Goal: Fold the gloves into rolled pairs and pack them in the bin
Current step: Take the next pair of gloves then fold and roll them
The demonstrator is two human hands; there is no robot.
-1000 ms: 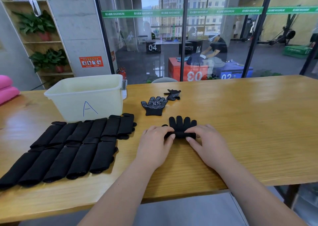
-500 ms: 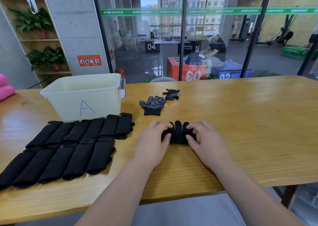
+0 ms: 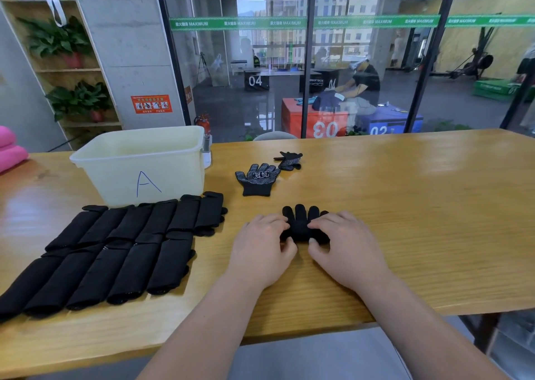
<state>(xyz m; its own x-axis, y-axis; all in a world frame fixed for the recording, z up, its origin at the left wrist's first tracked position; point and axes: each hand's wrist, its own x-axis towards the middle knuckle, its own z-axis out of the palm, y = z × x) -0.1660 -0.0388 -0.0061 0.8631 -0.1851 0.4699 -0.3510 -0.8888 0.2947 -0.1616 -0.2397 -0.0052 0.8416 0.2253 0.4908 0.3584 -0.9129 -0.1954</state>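
Here my left hand point(image 3: 260, 249) and right hand point(image 3: 347, 249) pinched the glove point(image 3: 301, 222), folded gloves point(image 3: 115, 252) and bin point(image 3: 176, 177) sitting leftward.

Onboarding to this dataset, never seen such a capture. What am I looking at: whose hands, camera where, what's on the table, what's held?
No robot: a person's bare hands, filmed by one wide-angle camera on their head, looking forward and down. The left hand and right hand both grip a half-rolled black glove on the wooden table. Left of them lie two rows of rolled black gloves, in front of a pale bin marked A. Farther back: a dotted glove lying flat and a crumpled glove.
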